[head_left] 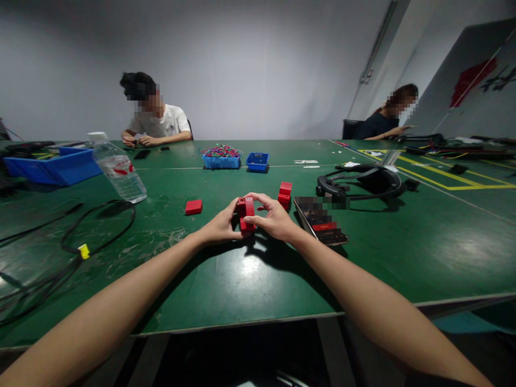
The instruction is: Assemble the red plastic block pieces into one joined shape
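Note:
Both my hands meet over the green table [423, 242] around a small red block assembly [246, 212]. My left hand [220, 226] grips it from the left, fingers curled. My right hand [274, 217] pinches it from the right and top. A flat red piece [194, 207] lies to the left of my hands. A stack of red pieces [285, 194] stands just beyond my right hand. A phone [320, 220] lies to the right of my right wrist.
A plastic water bottle [119, 169] and black cables [80, 231] are at the left, beside a large blue bin [56, 164]. Two small blue trays [221, 157] sit mid-table. A black headset [363, 183] lies at the right. Two people sit at the far side.

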Motion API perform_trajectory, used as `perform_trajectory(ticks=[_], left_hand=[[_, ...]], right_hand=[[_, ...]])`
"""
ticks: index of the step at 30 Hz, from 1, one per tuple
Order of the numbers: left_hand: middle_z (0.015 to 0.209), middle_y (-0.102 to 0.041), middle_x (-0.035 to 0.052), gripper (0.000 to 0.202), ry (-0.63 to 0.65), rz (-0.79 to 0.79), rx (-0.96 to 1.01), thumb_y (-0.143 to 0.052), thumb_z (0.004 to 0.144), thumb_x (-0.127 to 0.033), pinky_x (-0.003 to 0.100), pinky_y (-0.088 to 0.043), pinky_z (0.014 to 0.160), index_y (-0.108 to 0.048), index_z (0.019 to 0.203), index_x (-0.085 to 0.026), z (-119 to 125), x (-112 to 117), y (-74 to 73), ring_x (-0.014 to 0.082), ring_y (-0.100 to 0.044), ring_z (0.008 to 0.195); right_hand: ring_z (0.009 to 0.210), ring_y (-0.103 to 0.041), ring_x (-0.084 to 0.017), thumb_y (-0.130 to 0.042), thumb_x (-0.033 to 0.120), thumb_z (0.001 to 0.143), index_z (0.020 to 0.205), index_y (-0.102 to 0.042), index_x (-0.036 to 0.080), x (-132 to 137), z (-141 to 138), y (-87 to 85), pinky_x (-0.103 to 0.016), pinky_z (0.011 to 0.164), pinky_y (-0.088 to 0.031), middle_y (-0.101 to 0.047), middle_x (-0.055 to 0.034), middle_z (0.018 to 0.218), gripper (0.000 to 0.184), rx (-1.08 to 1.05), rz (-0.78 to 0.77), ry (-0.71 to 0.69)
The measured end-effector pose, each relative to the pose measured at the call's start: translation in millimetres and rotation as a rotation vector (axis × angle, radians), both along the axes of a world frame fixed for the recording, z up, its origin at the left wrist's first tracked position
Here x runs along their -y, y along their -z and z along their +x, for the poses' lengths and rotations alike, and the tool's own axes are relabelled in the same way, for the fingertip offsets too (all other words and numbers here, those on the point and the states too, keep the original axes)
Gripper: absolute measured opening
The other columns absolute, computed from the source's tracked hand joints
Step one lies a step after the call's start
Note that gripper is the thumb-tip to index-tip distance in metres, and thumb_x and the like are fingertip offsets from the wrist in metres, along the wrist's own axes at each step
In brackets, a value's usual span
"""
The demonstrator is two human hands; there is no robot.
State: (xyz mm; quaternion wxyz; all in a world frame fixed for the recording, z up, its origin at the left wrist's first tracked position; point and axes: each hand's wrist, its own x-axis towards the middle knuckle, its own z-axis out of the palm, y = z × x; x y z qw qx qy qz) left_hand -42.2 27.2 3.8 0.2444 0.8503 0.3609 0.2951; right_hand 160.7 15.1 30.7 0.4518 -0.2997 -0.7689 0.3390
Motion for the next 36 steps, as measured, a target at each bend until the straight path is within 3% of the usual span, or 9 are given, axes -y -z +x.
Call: perform_trajectory(ticks=[11,21,28,36], left_hand=[[0.145,-0.041,0.0237,0.106,-0.01,-0.016,-0.007,-0.076,0.067,-0.038,0.05,-0.035,0.11,-0.015,0.149,-0.011,1.0,-0.2,-0.1,0.0349,-0.046,0.131],[0.148,-0.038,0.0208,0.106,0.016,0.019,-0.018,-0.077,0.067,-0.036,0.053,-0.035,0.109,-0.014,0.151,-0.018,-1.5,-2.3,3.0,0.0355,-0.044,0.132],[0.149,-0.037,0.0209,0.105,0.032,0.01,0.022,-0.075,0.069,-0.036,0.051,-0.034,0.111,-0.013,0.15,-0.016,0.7,-0.5,-0.1,0.0345,-0.044,0.133],[0.147,-0.04,0.0213,0.102,0.014,-0.019,0.023,-0.075,0.069,-0.035,0.053,-0.035,0.11,-0.017,0.149,-0.016,0.4,0.4,-0.4,0.0348,-0.046,0.132]], right_hand=[[0.111,-0.053,-0.024,-0.077,0.03,0.073,0.118,-0.062,0.023,4.6,0.6,-5.4,-0.038,0.088,-0.044,-0.064,-0.0079,0.116,0.048,0.095,0.14,0.066],[0.104,-0.055,-0.022,-0.076,0.031,0.073,0.119,-0.063,0.024,5.5,0.3,-4.7,-0.034,0.081,-0.045,-0.064,-0.0071,0.114,0.048,0.073,0.112,0.07],[0.111,-0.056,-0.023,-0.075,0.03,0.073,0.122,-0.062,0.024,1.4,1.5,-2.0,-0.033,0.081,-0.046,-0.061,-0.0072,0.126,0.051,-0.011,-0.07,0.001],[0.096,-0.062,-0.019,-0.076,0.029,0.07,0.122,-0.06,0.02,-0.9,2.1,-0.5,-0.028,0.073,-0.049,-0.066,-0.0063,0.113,0.056,-0.07,-0.221,-0.088]])
